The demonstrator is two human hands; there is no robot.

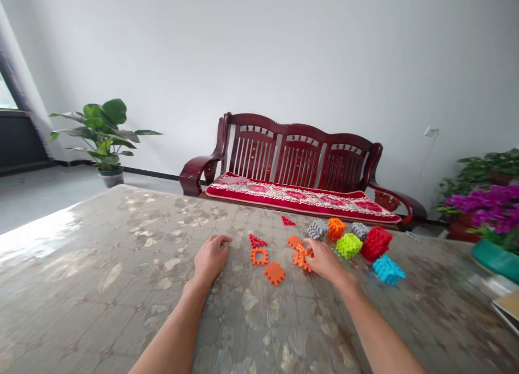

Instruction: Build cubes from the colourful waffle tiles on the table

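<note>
My left hand (211,256) rests on the table with its fingers loosely bent and a gap between thumb and forefinger, holding nothing. Right of it lie a red triangular piece (257,241), an orange square frame (259,256) and a flat orange toothed tile (275,274). My right hand (322,259) has its thumb and forefinger on an orange interlocking tile (300,259) in a small cluster; its other fingers are partly hidden. Another orange tile (293,241) touches that cluster on the far side. Farther back lies a second red triangular piece (288,220).
Right of my right hand stand grey (317,229), orange (336,228), lime green (349,246), red (376,244) and blue (388,269) bundles of pieces. A patterned cloth covers the table (133,287). Beyond it is a wooden bench (300,158). Purple flowers (490,209) stand at the right.
</note>
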